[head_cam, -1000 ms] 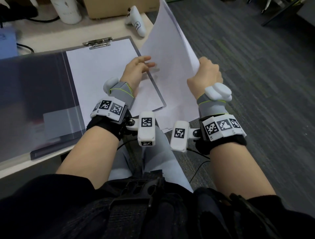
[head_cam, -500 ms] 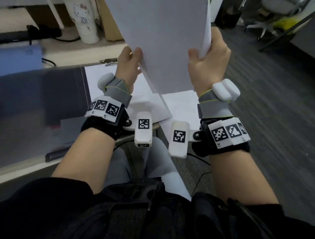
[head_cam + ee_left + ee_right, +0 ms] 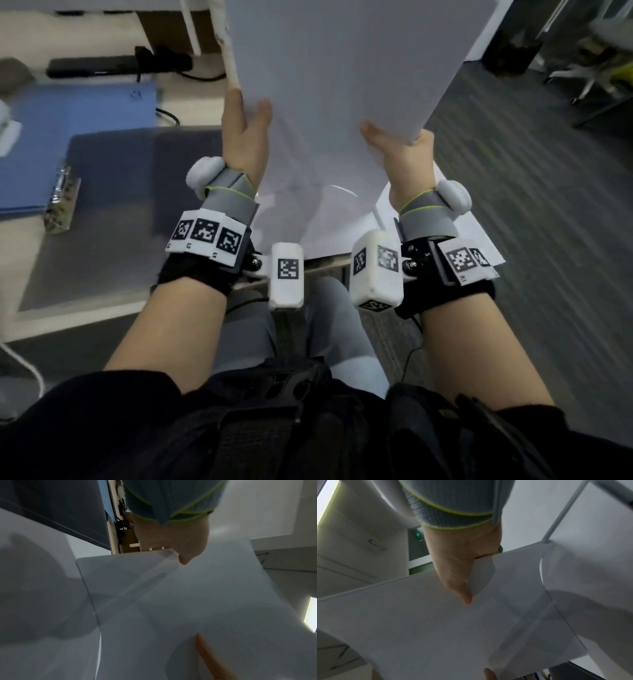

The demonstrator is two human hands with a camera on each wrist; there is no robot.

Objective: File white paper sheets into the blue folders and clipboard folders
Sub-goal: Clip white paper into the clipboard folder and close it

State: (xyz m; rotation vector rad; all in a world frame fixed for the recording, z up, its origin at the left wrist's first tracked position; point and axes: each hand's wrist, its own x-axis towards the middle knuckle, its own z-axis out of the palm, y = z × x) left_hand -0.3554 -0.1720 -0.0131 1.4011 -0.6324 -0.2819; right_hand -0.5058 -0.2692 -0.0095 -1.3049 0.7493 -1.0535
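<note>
I hold a stack of white paper sheets (image 3: 342, 68) upright in front of me, its lower edge above the desk. My left hand (image 3: 246, 130) grips the lower left edge, thumb on the near face (image 3: 185, 553). At the lower right corner my right hand (image 3: 394, 147) grips it too, thumb (image 3: 458, 582) pressed on the paper (image 3: 419, 628). More white sheets (image 3: 342, 226) lie flat below. To the left is a grey clipboard folder cover (image 3: 137, 205) with a metal clip (image 3: 61, 202). A blue folder (image 3: 68, 137) lies behind it.
A black power strip (image 3: 116, 66) and cables run along the back of the desk. The desk's front edge (image 3: 68, 318) is close to my lap. Grey carpet (image 3: 531, 240) lies to the right, with a chair base (image 3: 582, 75) at the far right.
Both hands have lifted the sheets from a tilt over the clipboard to upright and closer to my face. The hands have moved apart to the lower corners. The view has swung left.
</note>
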